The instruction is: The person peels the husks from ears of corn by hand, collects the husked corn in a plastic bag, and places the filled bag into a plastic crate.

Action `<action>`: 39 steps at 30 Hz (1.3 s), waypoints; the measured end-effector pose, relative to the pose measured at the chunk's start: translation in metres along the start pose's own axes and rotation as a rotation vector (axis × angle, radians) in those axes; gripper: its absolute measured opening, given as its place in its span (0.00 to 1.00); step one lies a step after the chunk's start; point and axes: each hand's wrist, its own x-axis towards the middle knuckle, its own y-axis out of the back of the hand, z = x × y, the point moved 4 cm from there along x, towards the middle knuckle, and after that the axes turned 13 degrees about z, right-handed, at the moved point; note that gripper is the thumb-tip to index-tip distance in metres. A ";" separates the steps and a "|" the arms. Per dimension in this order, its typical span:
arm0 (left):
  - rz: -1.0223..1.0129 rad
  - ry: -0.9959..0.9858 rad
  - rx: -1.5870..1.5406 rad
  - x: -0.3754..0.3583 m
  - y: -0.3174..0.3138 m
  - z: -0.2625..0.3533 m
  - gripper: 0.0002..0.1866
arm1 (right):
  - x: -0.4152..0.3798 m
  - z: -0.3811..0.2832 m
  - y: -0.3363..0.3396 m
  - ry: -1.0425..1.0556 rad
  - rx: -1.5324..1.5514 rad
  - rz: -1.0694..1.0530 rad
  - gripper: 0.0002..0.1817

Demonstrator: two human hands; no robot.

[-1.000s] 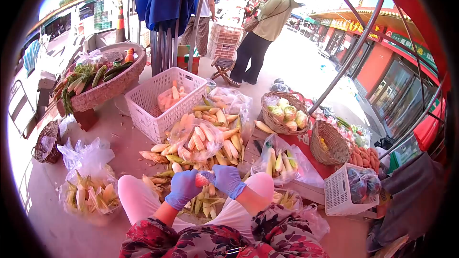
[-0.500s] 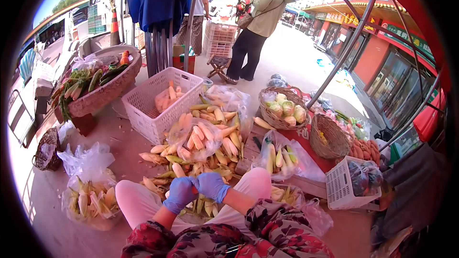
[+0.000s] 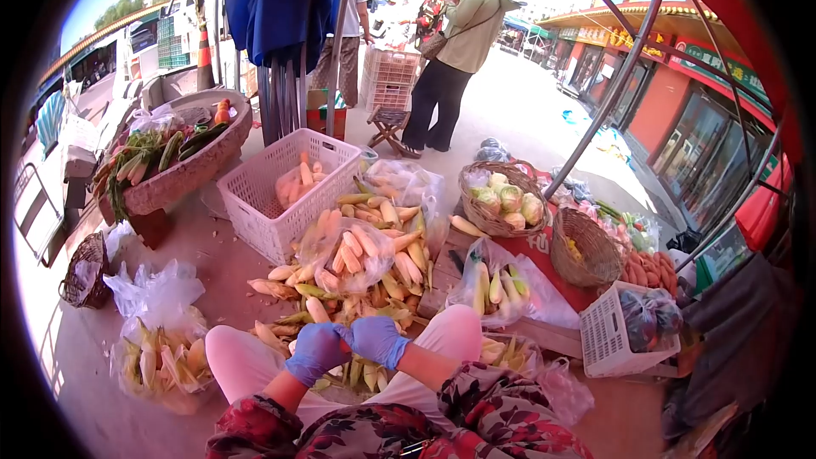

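Note:
My left hand [image 3: 316, 351] and my right hand [image 3: 379, 341], both in blue gloves, meet above my lap with their fingers closed. A small reddish bit shows between them; what they hold is mostly hidden. Just beyond lies a heap of corn cobs [image 3: 393, 282], some in husks. On the heap rests a clear plastic bag of peeled cobs [image 3: 353, 257]. Husks and cobs [image 3: 364, 372] also lie between my knees, under the hands.
A white crate [image 3: 270, 234] holds bagged cobs. Left stand a bag of husks [image 3: 161, 365] and a stone trough [image 3: 200, 161] of vegetables. Right are a cabbage basket [image 3: 501, 225], a wicker basket [image 3: 586, 246] and a white crate [image 3: 605, 333]. People [image 3: 472, 34] stand beyond.
The view has tilted slightly, so the scene sits a little lower. Both hands remain together and closed, a little lower in the frame.

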 end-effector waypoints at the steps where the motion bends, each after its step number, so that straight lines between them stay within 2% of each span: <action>1: 0.014 -0.014 0.035 0.003 0.001 -0.001 0.09 | 0.001 -0.001 0.004 -0.020 -0.005 0.045 0.32; 2: 0.030 -0.028 0.071 0.007 0.003 -0.001 0.09 | 0.002 -0.002 0.006 -0.038 -0.011 0.091 0.32; 5: 0.049 -0.106 0.044 0.019 0.020 0.008 0.11 | 0.007 0.016 -0.003 -0.068 0.296 0.293 0.31; 7: -0.003 -0.109 0.075 0.023 0.027 0.010 0.12 | 0.009 0.022 -0.009 -0.060 0.367 0.281 0.30; 8: 0.040 0.016 -0.136 0.023 0.023 0.002 0.13 | 0.010 0.025 -0.012 -0.058 0.404 0.273 0.29; 10: 0.120 0.272 -0.557 0.022 0.007 -0.020 0.15 | 0.014 0.030 -0.030 -0.298 0.979 0.195 0.27; 11: 0.068 0.397 -0.708 0.025 -0.003 -0.025 0.17 | 0.018 0.030 -0.039 -0.415 1.265 0.148 0.26; 14: 0.229 0.534 -1.104 0.051 0.019 -0.018 0.17 | 0.036 0.036 -0.047 -0.705 1.535 0.304 0.26; 15: 0.258 0.538 -1.275 0.058 0.025 -0.022 0.18 | 0.044 0.039 -0.020 -0.679 1.582 0.376 0.26; 16: 0.242 0.594 -1.290 0.061 0.030 -0.032 0.20 | 0.049 0.055 -0.003 -0.672 1.658 0.423 0.26; 17: 0.249 0.618 -1.303 0.065 0.036 -0.039 0.23 | 0.043 0.065 0.036 -0.794 1.638 0.382 0.26; 18: 0.289 0.655 -1.347 0.066 0.040 -0.045 0.25 | 0.033 0.091 0.057 -0.761 1.538 0.448 0.26; 19: 0.279 0.637 -1.356 0.068 0.049 -0.044 0.25 | 0.017 0.107 0.093 -0.665 1.258 0.605 0.28; 20: 0.293 0.637 -1.350 0.068 0.051 -0.052 0.25 | -0.005 0.161 0.091 -0.694 1.109 0.665 0.30; 22: 0.320 0.627 -1.354 0.064 0.048 -0.067 0.26 | -0.075 0.222 0.114 -0.819 0.568 0.729 0.30; 23: 0.338 0.651 -1.350 0.062 0.046 -0.069 0.26 | -0.121 0.256 0.116 -0.797 0.173 0.643 0.29; 24: 0.346 0.670 -1.350 0.060 0.042 -0.072 0.26 | -0.165 0.267 0.117 -0.977 0.096 0.458 0.28; 26: 0.342 0.785 -1.427 0.051 0.015 -0.086 0.23 | -0.268 0.316 0.093 -0.967 -0.332 0.054 0.24; 29: 0.277 1.003 -1.415 0.033 -0.035 -0.105 0.21 | -0.310 0.293 0.101 -0.938 -0.622 -0.088 0.19; 31: 0.215 1.135 -1.380 0.018 -0.062 -0.101 0.22 | -0.258 0.254 0.111 -1.035 -0.310 0.280 0.17; 33: 0.143 1.278 -1.369 0.004 -0.095 -0.102 0.22 | -0.166 0.194 0.107 -0.820 0.011 0.470 0.17; 34: 0.111 1.293 -1.326 0.000 -0.108 -0.100 0.23 | -0.124 0.166 0.090 -0.841 0.342 0.451 0.17; 35: 0.070 1.311 -1.350 -0.004 -0.120 -0.101 0.23 | -0.090 0.145 0.062 -0.731 0.475 0.384 0.20; 36: 0.034 1.330 -1.374 -0.007 -0.130 -0.102 0.23 | -0.060 0.118 0.032 -0.663 0.683 0.213 0.25; 38: -0.050 1.379 -1.560 -0.001 -0.121 -0.085 0.27 | -0.018 0.078 -0.034 -0.595 0.681 -0.090 0.35; 39: -0.088 1.399 -1.652 0.003 -0.113 -0.081 0.29 | -0.004 0.065 -0.076 -0.465 0.698 -0.035 0.34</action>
